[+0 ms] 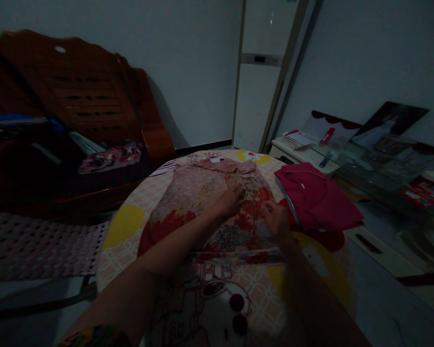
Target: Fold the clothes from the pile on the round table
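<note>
A thin patterned shirt (202,193), pale pink with red and grey blotches, lies spread on a round table (130,270) with a cartoon-print cover. My left hand (233,200) rests on the middle of the shirt, its fingers stretched over the fabric; the dim light blurs their tips. At the shirt's right edge, my right hand (275,217) has its fingers curled and pinched together on the cloth. A folded magenta garment (316,197) lies on the table just right of my right hand, on top of other folded cloth.
A wooden bench (90,91) with clothes (112,156) on it stands at the left. Beyond the table is a tall white cabinet-like unit (258,91) against the wall. A glass-topped stand (365,164) holding papers and a picture runs along the right.
</note>
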Available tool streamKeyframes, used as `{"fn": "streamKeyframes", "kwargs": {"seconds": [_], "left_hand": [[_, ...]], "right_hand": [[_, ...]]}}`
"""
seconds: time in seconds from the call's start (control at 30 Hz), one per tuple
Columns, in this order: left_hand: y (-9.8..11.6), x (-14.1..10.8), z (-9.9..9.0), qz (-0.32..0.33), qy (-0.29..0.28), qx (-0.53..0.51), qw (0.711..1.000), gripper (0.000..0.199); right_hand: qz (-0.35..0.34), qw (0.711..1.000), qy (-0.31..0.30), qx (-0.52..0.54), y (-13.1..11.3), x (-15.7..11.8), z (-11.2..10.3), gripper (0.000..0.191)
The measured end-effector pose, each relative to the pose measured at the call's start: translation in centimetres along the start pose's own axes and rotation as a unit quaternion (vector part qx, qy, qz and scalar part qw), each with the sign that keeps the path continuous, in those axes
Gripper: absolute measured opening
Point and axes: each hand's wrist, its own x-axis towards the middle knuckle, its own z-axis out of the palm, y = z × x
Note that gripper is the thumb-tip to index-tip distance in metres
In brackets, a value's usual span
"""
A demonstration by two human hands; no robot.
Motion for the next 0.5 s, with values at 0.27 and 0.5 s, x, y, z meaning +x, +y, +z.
{"fn": "streamKeyframes", "kwargs": {"seconds": [0.27,0.5], "left_hand": [[0.4,-4.0,1.9,-0.005,-0.069,0.078,0.995,0.057],[0.8,-4.2,1.8,0.011,-0.071,0.098,0.993,0.06]], "right_hand": [[0.033,0.971,-0.089,-0.221,0.8,4.0,-2.6,0.031],[0.054,0.962,-0.107,-0.245,0.6,10.9,0.1,0.036]]}}
